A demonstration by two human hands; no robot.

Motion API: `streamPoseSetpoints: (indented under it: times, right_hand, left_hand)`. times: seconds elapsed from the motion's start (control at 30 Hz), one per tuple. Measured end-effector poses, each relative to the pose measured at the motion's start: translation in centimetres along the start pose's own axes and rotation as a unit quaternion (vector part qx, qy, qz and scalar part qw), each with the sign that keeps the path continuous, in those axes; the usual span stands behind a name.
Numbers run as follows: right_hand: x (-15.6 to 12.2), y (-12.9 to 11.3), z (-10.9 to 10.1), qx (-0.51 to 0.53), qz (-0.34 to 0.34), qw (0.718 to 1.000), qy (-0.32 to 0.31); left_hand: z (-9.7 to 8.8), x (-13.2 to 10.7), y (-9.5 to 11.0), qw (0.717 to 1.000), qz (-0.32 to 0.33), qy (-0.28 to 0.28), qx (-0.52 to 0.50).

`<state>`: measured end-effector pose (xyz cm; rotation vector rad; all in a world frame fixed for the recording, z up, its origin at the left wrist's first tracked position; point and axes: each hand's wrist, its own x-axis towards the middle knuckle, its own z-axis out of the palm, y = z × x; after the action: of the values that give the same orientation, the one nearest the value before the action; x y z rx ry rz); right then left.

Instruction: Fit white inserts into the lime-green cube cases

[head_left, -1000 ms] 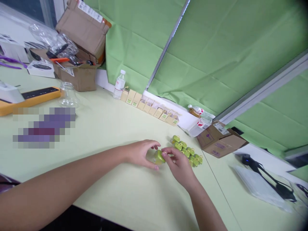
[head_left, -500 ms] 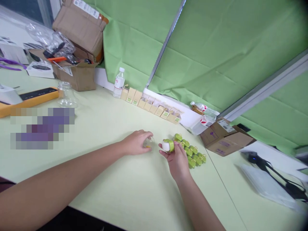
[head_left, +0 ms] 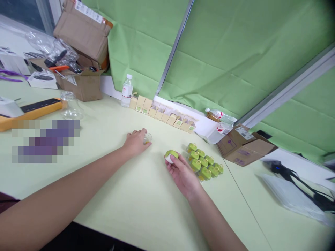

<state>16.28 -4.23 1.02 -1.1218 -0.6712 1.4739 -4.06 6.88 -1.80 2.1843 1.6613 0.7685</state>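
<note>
My right hand [head_left: 181, 173] lies palm up on the pale green table [head_left: 125, 195], its fingers closed on a small green and white gadget [head_left: 171, 156]. Just right of it sits a cluster of several matching green gadgets [head_left: 205, 164]. My left hand [head_left: 136, 141] rests further left on the table, its fingertips holding a small clear piece with a yellow spot [head_left: 148, 137]. The two hands are apart.
A row of small tan boxes [head_left: 162, 115] and a water bottle [head_left: 127, 91] line the green curtain. Cardboard boxes stand at back left [head_left: 81, 82] and at right [head_left: 244, 144]. A glass jar [head_left: 70, 104], a yellow device [head_left: 31, 108] and a black cable [head_left: 295, 179] lie around.
My hands have pulled apart: the left has slid left and back with the clear piece, and the right has drawn the green and white gadget slightly toward me, turning palm up.
</note>
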Motion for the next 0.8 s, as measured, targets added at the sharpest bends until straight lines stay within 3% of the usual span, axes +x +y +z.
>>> streamPoseSetpoints:
  times: [0.1,0.2,0.27,0.37,0.53,0.8]
  right_hand:
    - [0.0,0.1,0.1,0.0,0.013,1.0,-0.002]
    - [-0.1,0.1,0.1,0.006,0.021,1.0,-0.01]
    - [-0.1,0.1,0.0,0.007,0.021,0.999,-0.025]
    - [0.0,0.4,-0.1,0.01,0.021,0.998,-0.054]
    - [0.0,0.9,-0.2,-0.011,0.003,0.996,-0.092]
    - [-0.7,0.5,0.4,-0.052,0.024,0.992,-0.116]
  left_hand:
    - [-0.6,-0.2,0.3,0.999,0.02,0.033,-0.002]
    - [-1.7,-1.1,1.5,0.984,0.157,0.071,-0.036]
    - [-2.2,-2.1,2.8,0.957,0.281,0.025,-0.063]
    - [-2.0,-3.6,4.5,0.923,0.368,-0.041,-0.103]
    - [-0.7,-4.3,5.5,0.901,0.392,-0.093,-0.159]
    - [-1.2,-4.1,5.4,0.901,0.4,-0.08,-0.146]
